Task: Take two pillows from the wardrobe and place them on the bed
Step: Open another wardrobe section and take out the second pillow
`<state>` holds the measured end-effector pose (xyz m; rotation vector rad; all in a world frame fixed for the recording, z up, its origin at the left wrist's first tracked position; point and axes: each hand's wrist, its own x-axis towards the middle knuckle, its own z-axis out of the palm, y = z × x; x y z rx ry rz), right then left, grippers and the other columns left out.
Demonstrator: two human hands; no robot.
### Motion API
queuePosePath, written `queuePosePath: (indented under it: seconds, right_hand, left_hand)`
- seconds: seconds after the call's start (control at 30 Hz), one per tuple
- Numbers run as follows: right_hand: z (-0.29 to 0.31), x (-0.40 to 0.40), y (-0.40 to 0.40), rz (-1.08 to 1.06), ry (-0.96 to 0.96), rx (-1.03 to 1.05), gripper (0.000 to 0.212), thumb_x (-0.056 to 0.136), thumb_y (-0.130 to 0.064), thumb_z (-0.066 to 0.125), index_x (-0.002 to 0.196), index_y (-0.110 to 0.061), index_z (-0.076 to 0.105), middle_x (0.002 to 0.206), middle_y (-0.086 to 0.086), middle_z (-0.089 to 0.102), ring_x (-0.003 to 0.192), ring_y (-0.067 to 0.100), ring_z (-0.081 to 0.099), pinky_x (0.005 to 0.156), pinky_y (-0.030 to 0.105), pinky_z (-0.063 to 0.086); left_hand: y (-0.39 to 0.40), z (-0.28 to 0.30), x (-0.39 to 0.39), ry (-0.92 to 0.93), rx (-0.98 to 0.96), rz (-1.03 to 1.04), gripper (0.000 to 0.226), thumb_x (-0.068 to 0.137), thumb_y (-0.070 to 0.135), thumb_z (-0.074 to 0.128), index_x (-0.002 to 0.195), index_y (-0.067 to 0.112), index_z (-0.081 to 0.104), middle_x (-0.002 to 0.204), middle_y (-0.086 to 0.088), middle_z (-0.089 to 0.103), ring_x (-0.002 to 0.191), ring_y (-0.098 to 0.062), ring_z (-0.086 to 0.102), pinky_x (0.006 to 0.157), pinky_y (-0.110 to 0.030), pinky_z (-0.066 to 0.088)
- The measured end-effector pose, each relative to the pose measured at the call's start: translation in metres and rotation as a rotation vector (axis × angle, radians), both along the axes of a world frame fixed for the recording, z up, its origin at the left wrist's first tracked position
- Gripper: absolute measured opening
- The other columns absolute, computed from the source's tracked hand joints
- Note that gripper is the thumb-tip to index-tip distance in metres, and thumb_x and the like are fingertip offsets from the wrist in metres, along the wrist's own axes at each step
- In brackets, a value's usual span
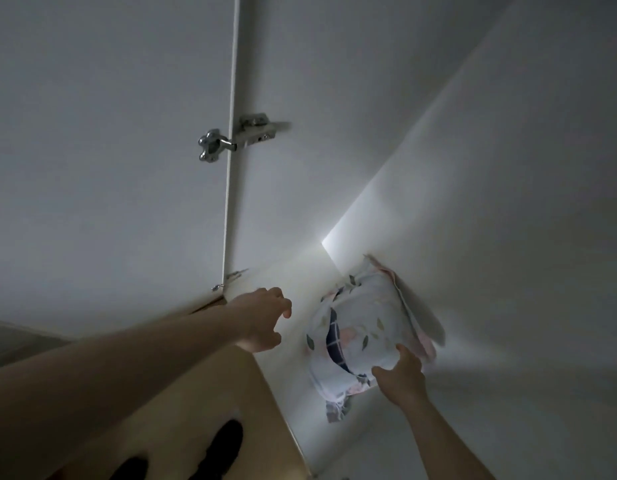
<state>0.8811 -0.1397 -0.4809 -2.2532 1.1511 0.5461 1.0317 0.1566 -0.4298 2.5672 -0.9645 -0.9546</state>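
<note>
a: what has the right hand (400, 372) got?

b: one pillow (355, 337), patterned with leaves and a dark checked patch on pale cloth. the thumb and fingers press against its lower right edge from below. how far they wrap round it i cannot tell, since the pillow hides the fingertips.

a: and the left hand (262, 320)?

b: it holds nothing. fingers loosely curled and spread, raised in the air just left of the pillow, not touching it.

a: where is the pillow?

b: up inside the wardrobe (473, 168), pushed into the corner where two white inner panels meet. a pink edge of cloth (412, 310) shows behind it along its right side; whether that is a second pillow or part of the same one, i cannot tell.

a: so i count one pillow for certain?

b: one for certain, two hands, two bare forearms reaching upward.

a: what else around them?

b: one metal hinge (237, 136) higher up, on the white door (109, 133) at the left, plus a small metal fitting (227, 278) lower on the same edge. below the left arm, one tan cardboard box (203, 410) with two dark oval marks on its side.
</note>
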Motion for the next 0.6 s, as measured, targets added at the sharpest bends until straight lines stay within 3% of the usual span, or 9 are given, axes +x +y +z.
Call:
queuePosePath:
  seconds: [0.17,0.3,0.47,0.6]
  right_hand:
    - [-0.075,0.012,-0.066,0.031,0.061,-0.168,0.099,0.080,-0.035,0.078,0.162,-0.017,0.025,0.166,0.015,0.028,0.147,0.039,0.036,0.119,0.047,0.037]
    - [-0.134,0.022,-0.116,0.016,0.096,-0.295,0.100,0.079,-0.044,0.081,0.160,-0.020,0.027,0.166,0.013,0.026,0.147,0.040,0.032,0.116,0.050,0.036]
    - [-0.204,0.028,-0.170,-0.054,0.180,-0.327,0.112,0.075,-0.066,0.075,0.162,-0.024,0.019,0.169,0.012,0.014,0.151,0.042,0.020,0.115,0.059,0.032]
    - [-0.237,0.029,-0.189,-0.160,0.147,-0.283,0.122,0.072,-0.060,0.084,0.163,-0.014,0.017,0.169,0.017,0.016,0.154,0.040,0.019,0.120,0.054,0.031]
  left_hand:
    - [-0.025,-0.064,0.007,-0.001,0.013,0.011,0.049,0.094,0.034,0.060,0.141,0.030,0.048,0.146,0.003,0.043,0.127,-0.022,0.047,0.088,-0.035,0.044]
    - [-0.037,-0.113,0.010,0.013,0.049,0.017,0.047,0.094,0.035,0.060,0.140,0.032,0.048,0.144,0.005,0.044,0.125,-0.020,0.047,0.095,-0.040,0.049]
    - [-0.046,-0.158,0.018,0.014,0.102,0.009,0.044,0.094,0.036,0.061,0.137,0.034,0.049,0.139,0.008,0.045,0.116,-0.016,0.049,0.093,-0.038,0.049]
    - [-0.059,-0.185,0.022,0.004,0.110,-0.003,0.042,0.093,0.037,0.061,0.134,0.036,0.050,0.136,0.011,0.047,0.109,-0.012,0.048,0.092,-0.037,0.050]
